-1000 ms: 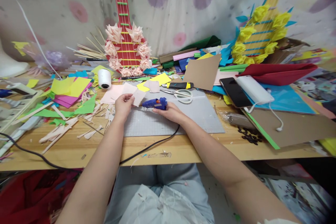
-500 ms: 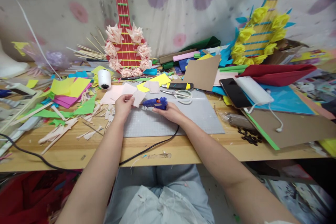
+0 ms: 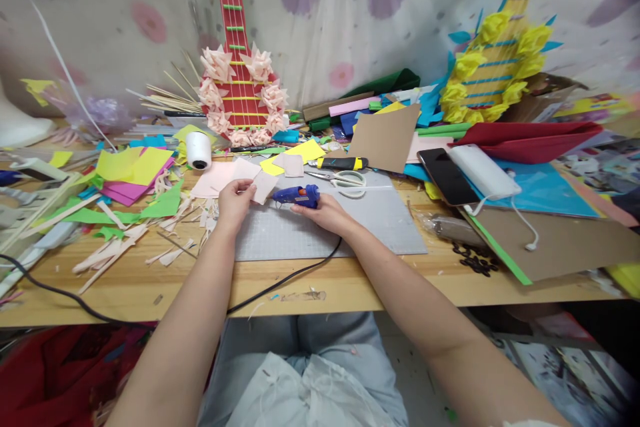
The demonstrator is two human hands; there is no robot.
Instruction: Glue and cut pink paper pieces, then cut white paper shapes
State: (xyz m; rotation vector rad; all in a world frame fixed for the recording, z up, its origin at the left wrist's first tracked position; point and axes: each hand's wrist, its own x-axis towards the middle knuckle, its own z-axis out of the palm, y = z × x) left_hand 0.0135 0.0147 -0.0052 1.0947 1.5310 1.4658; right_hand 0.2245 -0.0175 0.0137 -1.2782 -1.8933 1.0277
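My left hand (image 3: 233, 203) pinches a small pale pink paper piece (image 3: 263, 186) above the left edge of a grey cutting mat (image 3: 330, 223). My right hand (image 3: 324, 212) is wrapped around a blue hot glue gun (image 3: 298, 196), whose nozzle points left and sits right at the paper piece. The gun's black cord (image 3: 280, 277) runs back over the table's front edge. Both forearms reach in from the bottom of the view.
White-handled scissors (image 3: 345, 179) and a yellow-black utility knife (image 3: 343, 163) lie behind the mat. Coloured paper sheets (image 3: 133, 170) and pale strips litter the left; a white thread spool (image 3: 199, 149), a phone (image 3: 445, 175), a power bank (image 3: 483, 171) and cardboard (image 3: 550, 243) sit around. Two paper guitars lean on the wall.
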